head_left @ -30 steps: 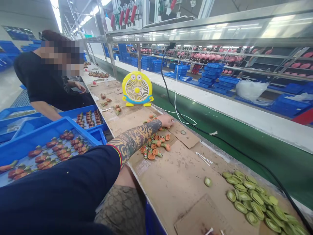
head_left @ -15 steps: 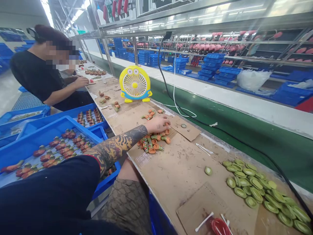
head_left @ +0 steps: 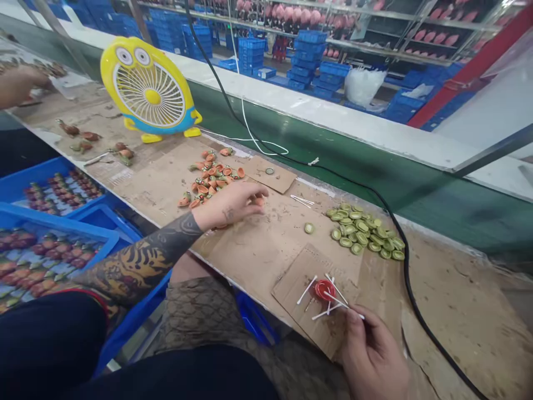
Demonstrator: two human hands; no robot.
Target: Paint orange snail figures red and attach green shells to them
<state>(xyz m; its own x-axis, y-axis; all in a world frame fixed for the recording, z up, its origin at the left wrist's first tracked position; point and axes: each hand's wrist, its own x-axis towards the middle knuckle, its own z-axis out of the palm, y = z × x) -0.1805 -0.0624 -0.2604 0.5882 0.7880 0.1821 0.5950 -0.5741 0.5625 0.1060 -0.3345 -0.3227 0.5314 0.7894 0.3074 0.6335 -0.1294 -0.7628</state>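
My left hand (head_left: 235, 203) is closed, its fingertips pinching a small orange piece (head_left: 260, 201) that they mostly hide. Just behind it lies a heap of small orange-and-green hollow pieces (head_left: 208, 180). At the lower right, my right hand (head_left: 375, 355) pinches a white cotton swab (head_left: 339, 300) between thumb and fingers. The swab's far end reaches into a small red cap (head_left: 324, 289) of red liquid. Several other swabs lie around the cap on a cardboard sheet (head_left: 291, 283).
Green oval pieces (head_left: 362, 228) are heaped at the right, near a black cable (head_left: 410, 283). A yellow fan (head_left: 152, 97) stands at the back left. Blue trays (head_left: 116, 219) of painted pieces sit left of the table. A co-worker's hand (head_left: 25, 83) shows at far left.
The view has turned right and down. My left hand has come away from the heap toward me, with a small piece in its fingers. My right hand has come into view with a swab.
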